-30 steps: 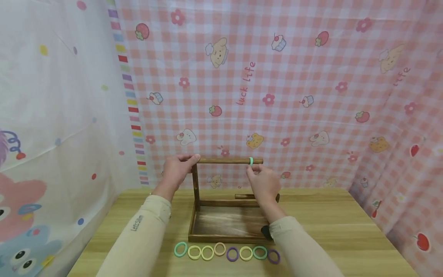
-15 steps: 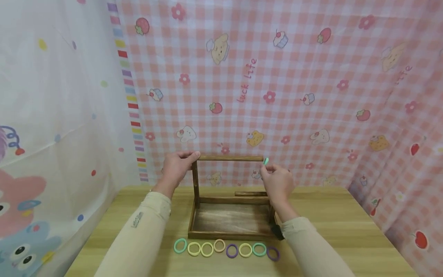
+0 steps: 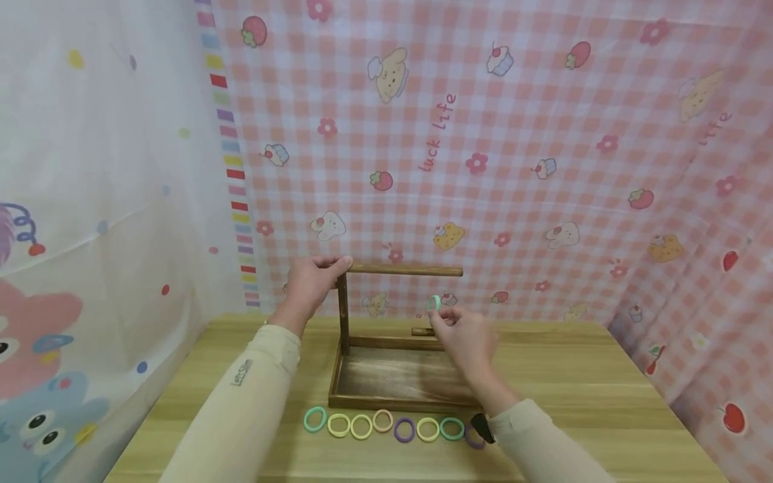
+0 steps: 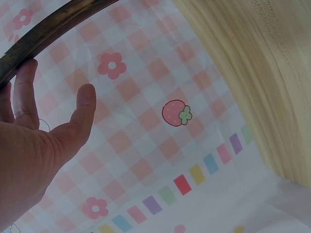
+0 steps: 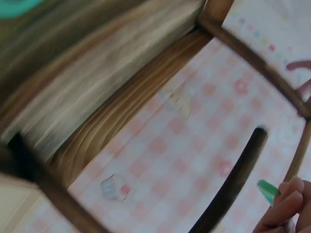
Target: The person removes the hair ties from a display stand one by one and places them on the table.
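A dark wooden stand (image 3: pixel 343 308) with a shallow tray base has a long upper bar (image 3: pixel 404 270) and a shorter, lower bar (image 3: pixel 423 331). At the upper left corner my left hand (image 3: pixel 311 285) grips the stand, thumb on top; in the left wrist view some fingers of the left hand (image 4: pixel 34 141) reach the wood. My right hand (image 3: pixel 468 339) pinches a small green ring (image 3: pixel 434 304) between thumb and fingertips, below the upper bar and just above the lower bar's free end. In the right wrist view the green ring (image 5: pixel 268 191) shows beside the dark rod (image 5: pixel 233 184).
Several rings lie in a row before the stand: a green ring (image 3: pixel 315 408), yellow rings (image 3: pixel 339 437), an orange one and purple ones. A black wrist piece (image 3: pixel 482 428) partly covers the rightmost purple ring. Behind the wooden table (image 3: pixel 555 376) hangs a checked curtain (image 3: pixel 543 100).
My right hand has slid the green ring off the upper bar's right end, then carried it down and left towards the lower bar. My left hand stays at the stand's corner.
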A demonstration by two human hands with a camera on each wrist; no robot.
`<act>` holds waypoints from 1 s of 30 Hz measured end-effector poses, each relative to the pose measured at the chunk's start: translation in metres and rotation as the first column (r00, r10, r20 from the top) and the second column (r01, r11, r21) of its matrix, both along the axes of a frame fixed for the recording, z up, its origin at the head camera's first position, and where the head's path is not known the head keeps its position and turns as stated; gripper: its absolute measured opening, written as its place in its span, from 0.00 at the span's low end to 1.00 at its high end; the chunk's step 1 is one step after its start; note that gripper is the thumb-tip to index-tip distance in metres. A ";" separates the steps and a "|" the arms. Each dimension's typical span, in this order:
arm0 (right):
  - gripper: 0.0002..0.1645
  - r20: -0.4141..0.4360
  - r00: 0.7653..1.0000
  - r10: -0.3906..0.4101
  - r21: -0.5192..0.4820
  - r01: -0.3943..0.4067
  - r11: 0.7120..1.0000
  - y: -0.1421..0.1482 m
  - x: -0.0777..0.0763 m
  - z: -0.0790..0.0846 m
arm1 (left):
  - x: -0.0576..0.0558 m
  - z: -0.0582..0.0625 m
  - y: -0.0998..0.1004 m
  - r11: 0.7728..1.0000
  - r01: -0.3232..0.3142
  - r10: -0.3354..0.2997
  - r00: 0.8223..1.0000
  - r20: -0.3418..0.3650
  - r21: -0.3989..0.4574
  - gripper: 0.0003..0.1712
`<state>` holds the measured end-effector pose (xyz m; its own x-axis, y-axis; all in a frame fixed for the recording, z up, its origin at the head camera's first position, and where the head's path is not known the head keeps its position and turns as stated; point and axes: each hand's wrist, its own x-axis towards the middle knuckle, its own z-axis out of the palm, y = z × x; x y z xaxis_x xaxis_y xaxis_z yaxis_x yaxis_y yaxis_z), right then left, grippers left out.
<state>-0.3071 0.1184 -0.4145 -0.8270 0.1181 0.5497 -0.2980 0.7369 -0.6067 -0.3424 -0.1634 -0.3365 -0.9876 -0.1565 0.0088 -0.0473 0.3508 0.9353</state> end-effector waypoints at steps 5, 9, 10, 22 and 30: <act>0.14 0.108 0.984 0.145 -0.044 -0.141 0.989 -0.022 0.017 0.002 | -0.001 -0.001 0.001 1.000 -0.007 0.007 1.000 -0.009 0.023 0.33; 0.12 0.166 0.951 0.262 -0.085 -0.251 0.964 -0.039 0.031 0.003 | -0.002 -0.002 0.001 1.000 -0.009 0.009 1.000 -0.020 0.027 0.32; 0.11 0.177 0.941 0.288 -0.086 -0.276 0.957 -0.044 0.034 0.003 | -0.002 -0.002 0.001 1.000 -0.011 0.012 1.000 -0.024 0.023 0.31; 0.11 0.291 0.775 0.561 -0.145 -0.544 0.826 -0.100 0.054 -0.015 | -0.001 -0.001 0.001 1.000 -0.016 0.016 0.999 -0.035 -0.002 0.31; 0.13 0.435 0.734 0.522 -0.118 -0.528 0.841 -0.146 0.069 -0.045 | -0.002 -0.003 0.001 1.000 -0.020 0.020 0.999 -0.041 0.004 0.30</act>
